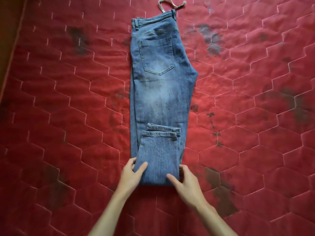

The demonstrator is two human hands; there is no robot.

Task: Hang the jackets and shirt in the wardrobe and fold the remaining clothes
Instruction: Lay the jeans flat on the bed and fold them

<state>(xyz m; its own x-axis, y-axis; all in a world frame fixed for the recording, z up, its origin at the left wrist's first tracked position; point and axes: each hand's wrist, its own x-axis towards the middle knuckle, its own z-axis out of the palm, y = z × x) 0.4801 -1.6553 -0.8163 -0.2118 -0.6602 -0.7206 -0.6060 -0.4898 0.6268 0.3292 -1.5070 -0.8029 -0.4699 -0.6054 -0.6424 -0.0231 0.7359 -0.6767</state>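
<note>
A pair of blue jeans [160, 79] lies flat on the red quilted mattress [68, 99], folded lengthwise with one leg on the other and a back pocket facing up. Its waistband is at the far end. The leg bottoms are folded up over the legs, so the hems [162, 132] lie across the middle. My left hand [132, 174] grips the left corner of the near fold, thumb on top. At the right corner my right hand [185, 181] grips the same fold, fingers spread over the denim.
A pale drawstring loop [168, 4] sticks out beyond the waistband at the far end. The mattress has dark stains on the right and near the front. Its left edge [12, 48] borders a brown surface.
</note>
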